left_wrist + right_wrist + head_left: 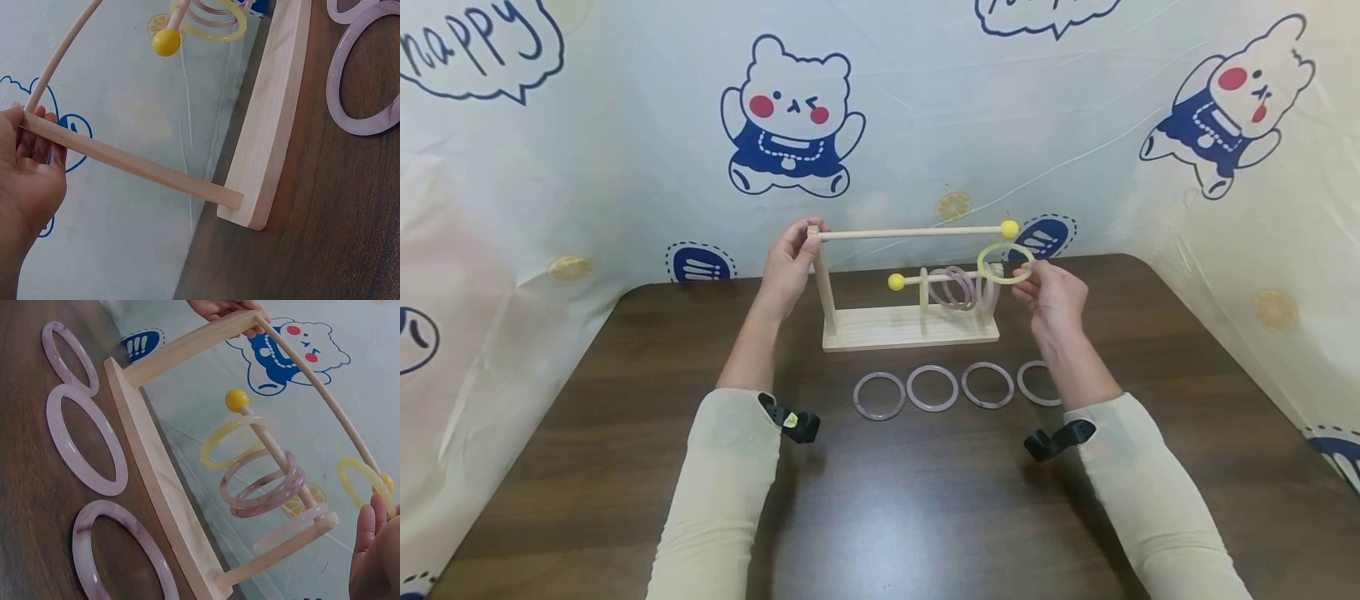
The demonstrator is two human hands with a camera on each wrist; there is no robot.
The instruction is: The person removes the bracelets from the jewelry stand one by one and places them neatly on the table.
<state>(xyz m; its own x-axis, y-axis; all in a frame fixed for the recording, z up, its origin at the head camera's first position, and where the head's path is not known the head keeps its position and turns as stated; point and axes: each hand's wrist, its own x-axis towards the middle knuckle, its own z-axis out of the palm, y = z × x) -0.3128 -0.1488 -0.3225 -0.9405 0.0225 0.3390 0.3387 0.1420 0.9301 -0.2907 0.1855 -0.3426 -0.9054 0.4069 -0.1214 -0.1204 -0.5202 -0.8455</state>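
My left hand grips the top of the taller post of a wooden bangle stand, where the upper rod joins it. My right hand pinches a yellow bangle near the yellow ball at that rod's free end. In the right wrist view the bangle is beside the rod's tip; whether it is around the rod I cannot tell. On the lower rod hang another yellow bangle and several purple-pink bangles, behind a second yellow ball.
Several pale purple bangles lie in a row on the dark wooden table before the stand; my right forearm partly covers the rightmost bangle. A cloth printed with bears hangs behind the table. Black wrist cameras sit on both sleeves.
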